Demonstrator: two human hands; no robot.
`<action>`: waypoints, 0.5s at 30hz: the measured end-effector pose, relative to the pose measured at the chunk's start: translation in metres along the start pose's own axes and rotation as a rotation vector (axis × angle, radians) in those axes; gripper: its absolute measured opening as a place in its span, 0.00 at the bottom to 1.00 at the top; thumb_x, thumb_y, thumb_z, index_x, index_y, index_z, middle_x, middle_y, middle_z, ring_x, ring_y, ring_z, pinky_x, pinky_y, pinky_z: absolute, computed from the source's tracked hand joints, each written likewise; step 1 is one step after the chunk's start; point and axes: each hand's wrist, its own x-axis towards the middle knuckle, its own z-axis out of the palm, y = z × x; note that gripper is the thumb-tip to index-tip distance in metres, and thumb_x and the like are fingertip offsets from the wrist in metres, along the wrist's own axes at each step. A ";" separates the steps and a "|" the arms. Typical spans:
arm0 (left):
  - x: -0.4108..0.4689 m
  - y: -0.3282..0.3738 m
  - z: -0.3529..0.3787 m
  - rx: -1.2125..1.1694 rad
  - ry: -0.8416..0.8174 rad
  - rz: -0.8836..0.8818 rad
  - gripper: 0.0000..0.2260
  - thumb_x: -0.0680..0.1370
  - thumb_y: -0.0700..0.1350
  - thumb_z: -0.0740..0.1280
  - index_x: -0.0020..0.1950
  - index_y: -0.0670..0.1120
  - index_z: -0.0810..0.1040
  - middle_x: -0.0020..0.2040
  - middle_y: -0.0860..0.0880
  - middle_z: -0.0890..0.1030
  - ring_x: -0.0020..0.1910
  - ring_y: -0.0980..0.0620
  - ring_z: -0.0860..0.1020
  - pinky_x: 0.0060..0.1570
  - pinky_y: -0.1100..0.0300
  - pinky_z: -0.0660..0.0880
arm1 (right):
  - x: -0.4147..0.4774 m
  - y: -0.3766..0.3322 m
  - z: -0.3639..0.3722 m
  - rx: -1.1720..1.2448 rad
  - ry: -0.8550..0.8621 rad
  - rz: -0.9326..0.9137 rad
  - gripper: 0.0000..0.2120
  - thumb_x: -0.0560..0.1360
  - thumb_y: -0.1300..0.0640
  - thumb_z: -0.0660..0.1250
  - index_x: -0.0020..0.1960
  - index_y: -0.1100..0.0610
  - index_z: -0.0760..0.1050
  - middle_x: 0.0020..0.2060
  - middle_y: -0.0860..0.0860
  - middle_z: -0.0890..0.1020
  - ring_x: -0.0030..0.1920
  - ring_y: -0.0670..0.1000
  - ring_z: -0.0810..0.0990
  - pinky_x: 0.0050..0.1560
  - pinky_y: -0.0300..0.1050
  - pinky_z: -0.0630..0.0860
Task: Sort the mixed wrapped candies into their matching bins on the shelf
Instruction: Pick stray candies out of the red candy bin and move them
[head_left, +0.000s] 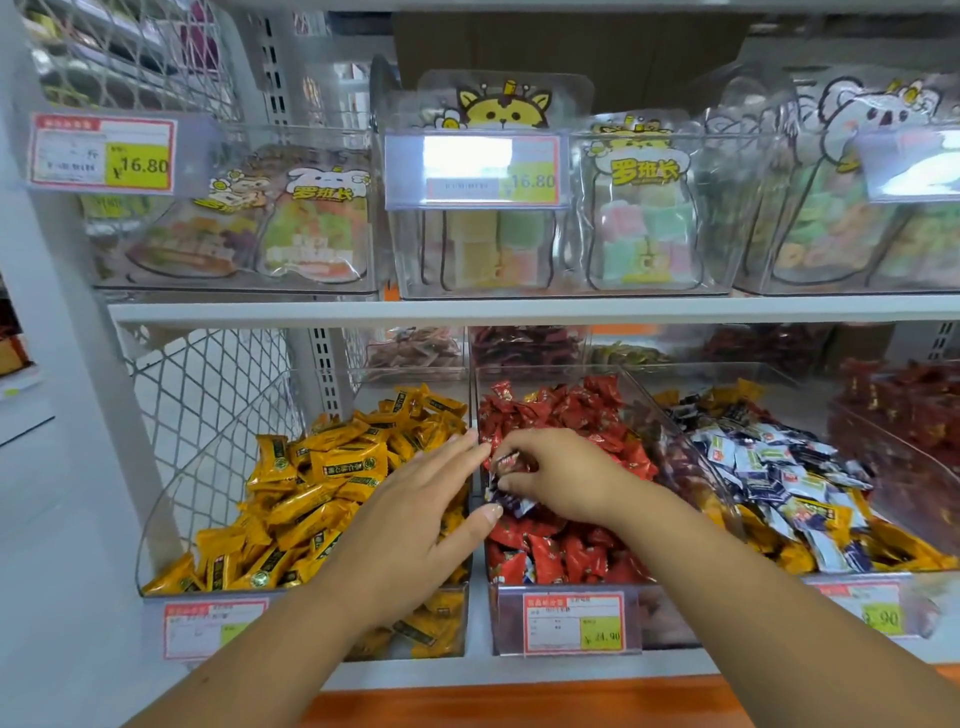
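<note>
Right hand is pinching wrapped candies, centre frame.
Left hand (fingers straight, holding nothing) is hovering alongside.

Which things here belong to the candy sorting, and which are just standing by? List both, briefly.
Job: right hand pinching wrapped candies; left hand, open; yellow-candy bin; red-candy bin; mixed-candy bin at right.
Standing by: gummy bags in the upper-shelf bins; price tags; back-row bins.

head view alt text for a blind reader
The right hand pinches a few wrapped candies over the red candy bin, with the open left hand beside it above the yellow candy bin. A mixed bin stands to the right.
</note>
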 end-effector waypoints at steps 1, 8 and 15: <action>0.000 0.000 0.000 -0.001 0.001 0.001 0.28 0.77 0.67 0.47 0.76 0.65 0.48 0.73 0.71 0.42 0.66 0.79 0.36 0.62 0.77 0.35 | -0.001 0.001 -0.006 0.014 0.018 0.003 0.09 0.75 0.53 0.69 0.55 0.49 0.77 0.48 0.46 0.81 0.49 0.47 0.78 0.49 0.44 0.73; 0.000 -0.001 0.001 0.004 0.005 0.003 0.29 0.76 0.68 0.46 0.76 0.65 0.48 0.74 0.70 0.43 0.66 0.79 0.36 0.62 0.77 0.35 | -0.016 0.017 -0.030 0.076 0.040 0.069 0.09 0.76 0.54 0.69 0.49 0.60 0.75 0.41 0.54 0.76 0.37 0.48 0.72 0.38 0.42 0.68; 0.000 -0.001 0.002 -0.003 0.015 0.003 0.29 0.76 0.68 0.47 0.76 0.64 0.50 0.75 0.69 0.44 0.67 0.78 0.38 0.65 0.73 0.38 | -0.026 -0.003 -0.014 0.052 -0.119 0.030 0.03 0.74 0.55 0.71 0.46 0.50 0.78 0.36 0.41 0.75 0.34 0.39 0.72 0.34 0.33 0.65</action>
